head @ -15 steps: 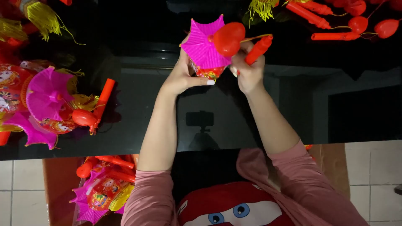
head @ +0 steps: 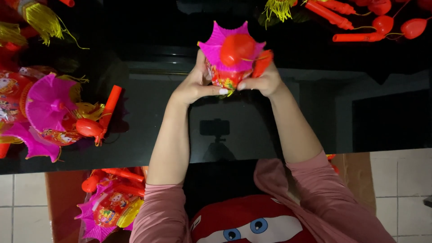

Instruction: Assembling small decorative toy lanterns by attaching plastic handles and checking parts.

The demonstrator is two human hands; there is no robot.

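Both hands are raised over the black table [head: 279, 130] and close on one lantern [head: 227, 54], held up in mid-air above the glossy top, near the middle of the view. The left hand [head: 193, 83] wraps the lantern's left side, thumb stretched across beneath it; the right hand [head: 265, 81] grips the right side, fingers curled in, and also pins a red stick [head: 262, 62] against the lantern. The lantern's long axis runs roughly along the line of sight, so it looks foreshortened: the pink pleated end with the red bulb [head: 236, 48] faces the camera and tilts a little away from the person, while the printed body drops behind it toward the tabletop (its far end is hidden, so the exact tilt is hard to judge).

On the table at left lies a heap of finished lanterns [head: 49, 112], pink fans and yellow tassels. At upper right, well apart from the hands, lie loose red sticks and bulbs [head: 373, 24]. Below the table edge at lower left, more lanterns sit in a box [head: 108, 202].
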